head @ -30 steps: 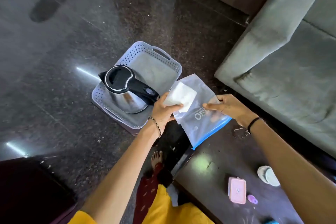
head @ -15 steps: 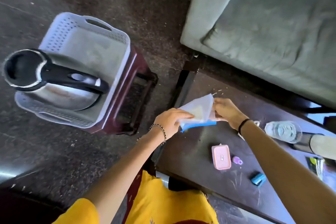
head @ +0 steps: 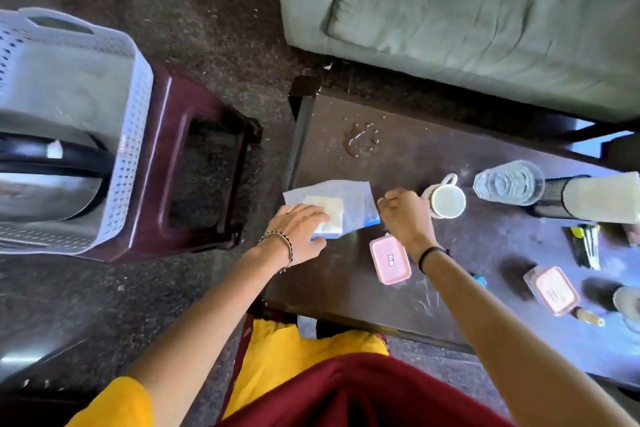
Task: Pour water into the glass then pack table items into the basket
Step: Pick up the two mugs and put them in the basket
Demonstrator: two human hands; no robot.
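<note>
A clear zip bag (head: 349, 196) with a white folded piece inside lies flat on the dark table (head: 398, 156) near its left end. My left hand (head: 298, 229) presses on the bag's near corner with straight fingers. My right hand (head: 405, 215) hovers with curled fingers at the bag's right edge; a pinch on the bag is not clear. The white perforated basket (head: 114, 121) stands on a maroon stool (head: 194, 163) at the left, with a steel kettle (head: 45, 184) inside. A glass of water (head: 507, 180) stands on the table at the right.
On the table are a white mug (head: 445, 199), two pink lidded boxes (head: 389, 258) (head: 554, 289), a black mesh holder (head: 568, 198), a small blue item (head: 479, 281) and a water spill (head: 360, 142). A grey sofa (head: 485, 10) stands behind.
The bag came down from mid-air beside the basket and now lies flat on the table. My left hand shifted from gripping it to pressing on it. The view swung right over the table.
</note>
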